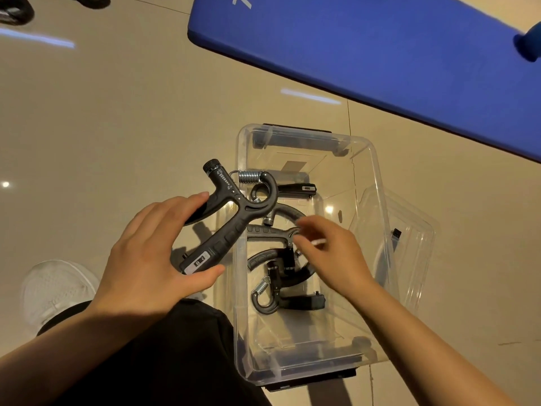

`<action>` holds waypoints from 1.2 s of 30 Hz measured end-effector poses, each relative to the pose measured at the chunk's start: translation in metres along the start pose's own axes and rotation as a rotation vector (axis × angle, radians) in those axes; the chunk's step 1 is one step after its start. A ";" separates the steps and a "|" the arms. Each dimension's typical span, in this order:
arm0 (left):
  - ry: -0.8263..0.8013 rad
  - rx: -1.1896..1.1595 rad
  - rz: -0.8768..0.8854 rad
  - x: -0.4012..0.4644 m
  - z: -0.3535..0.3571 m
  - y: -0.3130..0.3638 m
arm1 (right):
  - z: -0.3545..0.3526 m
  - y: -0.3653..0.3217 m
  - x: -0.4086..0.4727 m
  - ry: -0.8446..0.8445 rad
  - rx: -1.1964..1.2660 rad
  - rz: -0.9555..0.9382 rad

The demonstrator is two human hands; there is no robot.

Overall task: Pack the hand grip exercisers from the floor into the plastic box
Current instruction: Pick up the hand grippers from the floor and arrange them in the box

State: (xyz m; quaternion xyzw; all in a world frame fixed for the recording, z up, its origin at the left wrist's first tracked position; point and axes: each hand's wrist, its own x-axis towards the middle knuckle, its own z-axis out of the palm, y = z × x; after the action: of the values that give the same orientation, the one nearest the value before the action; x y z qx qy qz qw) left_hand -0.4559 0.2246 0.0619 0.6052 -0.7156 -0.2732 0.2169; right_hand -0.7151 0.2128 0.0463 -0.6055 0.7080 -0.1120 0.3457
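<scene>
A clear plastic box (377, 183) stands open on the tiled floor. Inside lie several dark grey hand grip exercisers (278, 259) with metal springs, tangled together. My left hand (152, 259) holds another grey exerciser (231, 218) just left of the box's rim, thumb at its counter end and fingers on the other handle; its spring end reaches over the rim. My right hand (330, 253) hovers over the box, blurred, its fingers bent loosely above the exercisers inside; whether it touches one is unclear.
The box's clear lid (409, 247) leans against its right side. A blue mat (380, 54) covers the floor at the upper right. Dark objects (17, 10) lie at the top left corner. My white shoe (55, 288) and black trouser leg are at the lower left.
</scene>
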 end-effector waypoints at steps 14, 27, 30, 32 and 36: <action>0.167 -0.080 0.119 0.040 -0.001 0.052 | 0.002 -0.109 -0.025 0.290 0.826 0.159; -0.302 -0.075 0.214 0.022 0.020 0.021 | -0.050 -0.054 -0.006 0.094 0.849 0.471; -0.341 0.026 0.201 0.021 0.022 0.013 | -0.073 -0.040 -0.005 0.137 0.412 0.362; -0.351 0.091 0.183 0.021 0.023 0.013 | -0.075 -0.035 0.004 0.065 0.053 0.233; -0.375 0.177 0.150 0.022 0.020 0.014 | -0.054 -0.030 0.025 -0.106 -0.465 0.015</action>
State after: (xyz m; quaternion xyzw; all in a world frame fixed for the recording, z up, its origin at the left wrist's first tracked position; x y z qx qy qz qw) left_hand -0.4832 0.2076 0.0551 0.5055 -0.8076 -0.3001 0.0460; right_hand -0.7267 0.1679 0.0944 -0.6685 0.7003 0.0886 0.2342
